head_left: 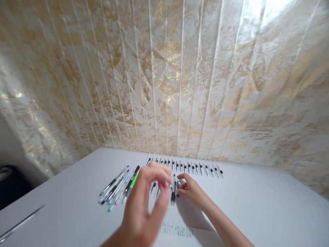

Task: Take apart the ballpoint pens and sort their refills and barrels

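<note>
My right hand rests on the white table, its fingertips pinched on a black-and-clear pen that lies pointing away from me. My left hand hovers above the table nearer to me, fingers curled and blurred by motion, with nothing visible in it. A row of several clear pens with black caps lies side by side along the far edge. A loose pile of mixed pens, one with a green barrel, sits to the left of my left hand.
A sheet of paper with faint writing lies under my hands. A single thin pen lies at the table's near left corner. A gold-and-white panelled wall rises right behind the table.
</note>
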Motion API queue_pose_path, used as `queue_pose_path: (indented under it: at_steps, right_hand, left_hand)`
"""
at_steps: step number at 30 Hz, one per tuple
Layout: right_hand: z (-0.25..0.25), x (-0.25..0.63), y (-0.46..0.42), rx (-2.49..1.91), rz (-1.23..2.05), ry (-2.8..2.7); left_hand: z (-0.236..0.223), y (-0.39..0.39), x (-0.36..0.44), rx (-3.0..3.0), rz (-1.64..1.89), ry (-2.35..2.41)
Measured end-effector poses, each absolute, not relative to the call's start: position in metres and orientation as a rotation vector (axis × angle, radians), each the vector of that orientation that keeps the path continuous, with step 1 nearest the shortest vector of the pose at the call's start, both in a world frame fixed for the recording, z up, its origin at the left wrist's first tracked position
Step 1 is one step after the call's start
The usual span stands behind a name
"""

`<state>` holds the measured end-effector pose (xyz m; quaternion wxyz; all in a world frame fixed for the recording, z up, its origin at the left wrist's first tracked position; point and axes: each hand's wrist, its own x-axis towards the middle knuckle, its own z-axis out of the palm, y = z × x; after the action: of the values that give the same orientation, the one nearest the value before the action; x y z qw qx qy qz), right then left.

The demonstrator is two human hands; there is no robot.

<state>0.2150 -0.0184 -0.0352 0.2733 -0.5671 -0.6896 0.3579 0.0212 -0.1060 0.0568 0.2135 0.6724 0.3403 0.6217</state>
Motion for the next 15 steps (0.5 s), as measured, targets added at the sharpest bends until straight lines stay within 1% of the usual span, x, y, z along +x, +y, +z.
queue_pose_path:
  at_steps: [1, 2, 5, 7, 9, 12, 15]
  right_hand:
    - [-0.033, 0.217, -0.017, -1.527, 0.943, -1.846]
    - [-0.029, 0.22, -0.016, -1.515, 0.916, -1.843]
    - [-0.011, 0.229, -0.015, -1.433, 0.867, -1.867]
    - [0.001, 0.235, -0.017, -1.419, 0.86, -1.882]
    - [0.009, 0.241, -0.023, -1.439, 0.856, -1.884]
    - [0.008, 0.248, -0.037, -1.448, 0.865, -1.889]
    - [-0.003, 0.257, -0.053, -1.447, 0.879, -1.875]
  left_hand:
    - [0.057, -0.086, 0.006, 1.946, 1.609, 1.231]
    - [0.054, -0.066, -0.014, 1.99, 1.418, 1.559]
    - [0.036, -0.025, -0.087, 1.901, 1.252, 1.902]
    - [0.021, -0.017, -0.127, 1.892, 1.176, 2.018]
    - [0.007, -0.021, -0.15, 1.895, 1.076, 2.085]
    - [-0.011, -0.031, -0.159, 1.902, 0.941, 2.125]
    - [-0.019, -0.033, -0.157, 1.892, 0.906, 2.157]
